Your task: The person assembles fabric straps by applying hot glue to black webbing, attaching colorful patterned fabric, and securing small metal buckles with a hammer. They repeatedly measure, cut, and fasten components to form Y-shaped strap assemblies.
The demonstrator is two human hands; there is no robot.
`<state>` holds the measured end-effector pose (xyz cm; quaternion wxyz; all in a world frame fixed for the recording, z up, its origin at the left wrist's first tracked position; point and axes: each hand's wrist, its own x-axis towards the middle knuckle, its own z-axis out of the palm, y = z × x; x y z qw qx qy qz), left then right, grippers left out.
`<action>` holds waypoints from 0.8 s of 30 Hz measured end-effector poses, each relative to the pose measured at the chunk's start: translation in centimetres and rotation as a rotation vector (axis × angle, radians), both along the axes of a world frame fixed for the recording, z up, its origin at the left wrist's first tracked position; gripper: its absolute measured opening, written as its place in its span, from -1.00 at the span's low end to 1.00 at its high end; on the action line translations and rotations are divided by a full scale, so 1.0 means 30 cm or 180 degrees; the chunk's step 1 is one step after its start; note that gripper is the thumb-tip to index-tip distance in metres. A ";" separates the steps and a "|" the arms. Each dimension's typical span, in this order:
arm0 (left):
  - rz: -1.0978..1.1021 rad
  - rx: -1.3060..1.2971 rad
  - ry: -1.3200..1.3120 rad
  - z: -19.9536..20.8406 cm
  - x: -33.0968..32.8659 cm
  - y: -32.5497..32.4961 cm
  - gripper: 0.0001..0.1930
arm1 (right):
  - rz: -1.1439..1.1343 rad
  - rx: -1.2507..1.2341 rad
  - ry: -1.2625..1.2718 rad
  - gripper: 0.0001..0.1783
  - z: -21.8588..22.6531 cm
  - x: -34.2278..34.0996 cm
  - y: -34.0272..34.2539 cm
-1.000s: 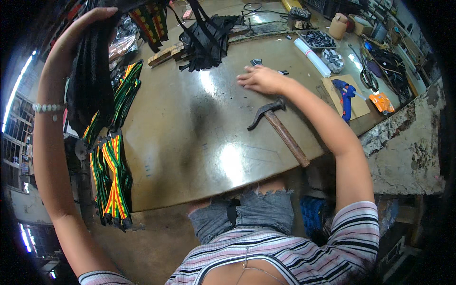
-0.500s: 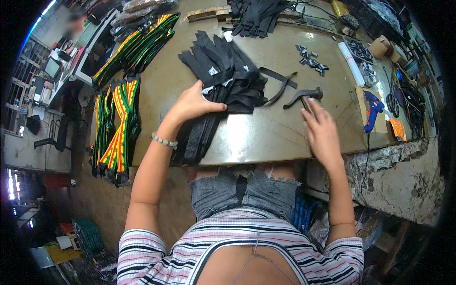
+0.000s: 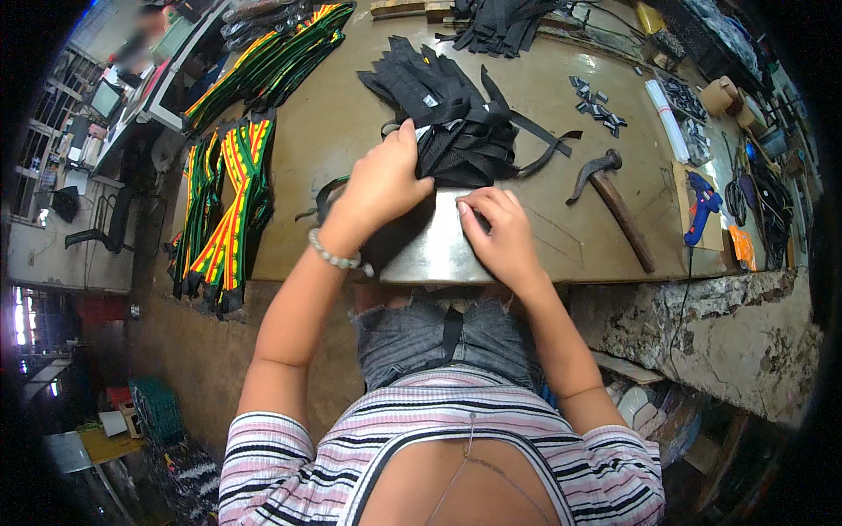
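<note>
A heap of black webbing straps [image 3: 456, 123] lies on the brown worktable [image 3: 342, 131], with some ends trailing over the near edge. My left hand [image 3: 386, 180] presses down on the heap's near side, fingers curled into the straps. My right hand [image 3: 500, 232] sits just right of it on a shiny metal plate [image 3: 430, 259], fingertips pinching the edge of the strap under my left hand. A hammer [image 3: 614, 206] lies on the table to the right of my right hand, untouched.
Green, yellow and red striped straps [image 3: 232, 193] hang over the table's left edge. A second black strap pile [image 3: 500, 22] sits at the far side. Small black buckles [image 3: 596, 101], a white tube [image 3: 671, 131], a blue glue gun [image 3: 702, 206] and tape rolls [image 3: 724, 92] lie right.
My left hand brought the black strap bundle from the raised left side down onto the table. My right hand left the hammer and moved left to the bundle.
</note>
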<state>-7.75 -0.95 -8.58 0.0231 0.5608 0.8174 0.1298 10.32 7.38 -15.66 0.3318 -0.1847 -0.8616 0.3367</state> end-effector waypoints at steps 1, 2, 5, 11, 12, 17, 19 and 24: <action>-0.0066 -0.0175 -0.0135 0.012 -0.029 -0.003 -0.16 | -0.0037 0.0170 -0.0078 -0.83 -0.008 -0.007 -0.006; -0.0192 -0.0047 -0.0324 0.019 -0.049 -0.008 -0.16 | -0.0077 0.0163 -0.0027 -0.82 -0.013 -0.006 -0.008; -0.0347 -0.0195 -0.0562 0.008 -0.057 -0.021 -0.12 | -0.0036 -0.0064 -0.0047 -0.77 -0.013 0.009 -0.004; 0.0144 0.0149 0.0409 -0.061 0.026 -0.010 -0.10 | -0.0262 -0.0754 -0.0247 -0.58 0.052 -0.019 0.040; 0.0149 0.0225 0.0064 -0.053 0.018 -0.010 -0.16 | -0.0541 -0.0127 -0.0392 -0.59 0.065 -0.028 0.053; -0.0199 0.0098 -0.0214 0.043 -0.072 -0.002 -0.31 | -0.1288 0.1341 -0.0384 -0.68 0.097 -0.041 0.110; -0.0228 -0.0544 -0.0491 0.084 -0.103 0.013 -0.36 | -0.1205 0.1314 -0.0573 -0.69 0.105 -0.048 0.132; 0.0118 -0.0147 -0.0721 0.127 -0.134 0.038 -0.44 | -0.1491 0.1877 -0.0568 -0.71 0.174 -0.028 0.232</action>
